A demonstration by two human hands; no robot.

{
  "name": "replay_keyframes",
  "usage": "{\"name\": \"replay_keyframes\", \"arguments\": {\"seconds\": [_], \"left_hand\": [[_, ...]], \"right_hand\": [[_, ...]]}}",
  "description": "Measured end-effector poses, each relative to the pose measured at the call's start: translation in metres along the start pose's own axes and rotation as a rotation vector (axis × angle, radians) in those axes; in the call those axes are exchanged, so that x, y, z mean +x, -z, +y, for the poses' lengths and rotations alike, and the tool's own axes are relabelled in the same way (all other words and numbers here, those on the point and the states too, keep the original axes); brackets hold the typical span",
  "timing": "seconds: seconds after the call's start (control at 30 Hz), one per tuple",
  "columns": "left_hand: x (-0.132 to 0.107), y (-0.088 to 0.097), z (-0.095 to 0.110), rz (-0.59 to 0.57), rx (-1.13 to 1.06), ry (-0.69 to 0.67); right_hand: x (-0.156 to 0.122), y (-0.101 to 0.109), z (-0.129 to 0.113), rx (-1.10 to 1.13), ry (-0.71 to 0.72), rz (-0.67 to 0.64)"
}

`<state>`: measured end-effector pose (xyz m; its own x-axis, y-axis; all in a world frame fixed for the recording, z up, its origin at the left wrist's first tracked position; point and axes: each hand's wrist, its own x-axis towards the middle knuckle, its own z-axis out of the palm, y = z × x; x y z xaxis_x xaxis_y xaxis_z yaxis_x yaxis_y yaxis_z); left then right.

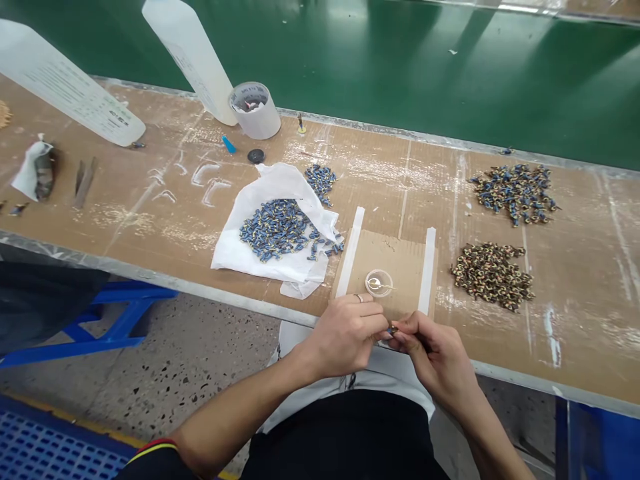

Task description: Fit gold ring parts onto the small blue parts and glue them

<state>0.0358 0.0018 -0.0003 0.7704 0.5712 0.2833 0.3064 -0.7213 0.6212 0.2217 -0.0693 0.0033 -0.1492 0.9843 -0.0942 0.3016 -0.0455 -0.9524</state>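
Over the front edge of the cardboard-covered bench, my left hand [350,332] and my right hand [436,353] meet fingertip to fingertip. Both pinch a tiny blue and dark piece [391,329], mostly covered by the fingers. Just beyond them, a small clear cup [379,283] with white stuff and a thin stick in it sits on a cardboard pad [389,253]. Left of the pad, many small blue and yellow pieces [275,229] lie on a white cloth-like sheet [235,243]. To the right is a heap of brownish small pieces [493,275].
Further back lie a blue and brown heap [517,193] and a smaller blue heap [320,182]. A tape roll [257,117], two white bottles [193,57], a black round cap [256,156] and a blue tip [229,145] are at the back left. White strips edge the pad.
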Motion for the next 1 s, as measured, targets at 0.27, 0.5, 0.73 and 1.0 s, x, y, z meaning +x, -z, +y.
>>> {"name": "replay_keyframes", "arguments": {"seconds": [0.27, 0.5, 0.73, 1.0], "left_hand": [[0.003, 0.012, 0.006, -0.078, -0.103, 0.052], [0.002, 0.019, 0.006, -0.102, -0.170, 0.055], [0.003, 0.016, 0.003, -0.138, -0.152, 0.065], [0.002, 0.013, 0.001, -0.115, -0.151, 0.063]], "right_hand": [[0.002, 0.016, 0.007, 0.271, -0.033, -0.057], [0.002, 0.012, 0.008, 0.212, 0.192, 0.005], [0.002, 0.011, 0.006, 0.080, 0.209, 0.032], [0.000, 0.009, 0.008, 0.098, 0.177, 0.071]]}}
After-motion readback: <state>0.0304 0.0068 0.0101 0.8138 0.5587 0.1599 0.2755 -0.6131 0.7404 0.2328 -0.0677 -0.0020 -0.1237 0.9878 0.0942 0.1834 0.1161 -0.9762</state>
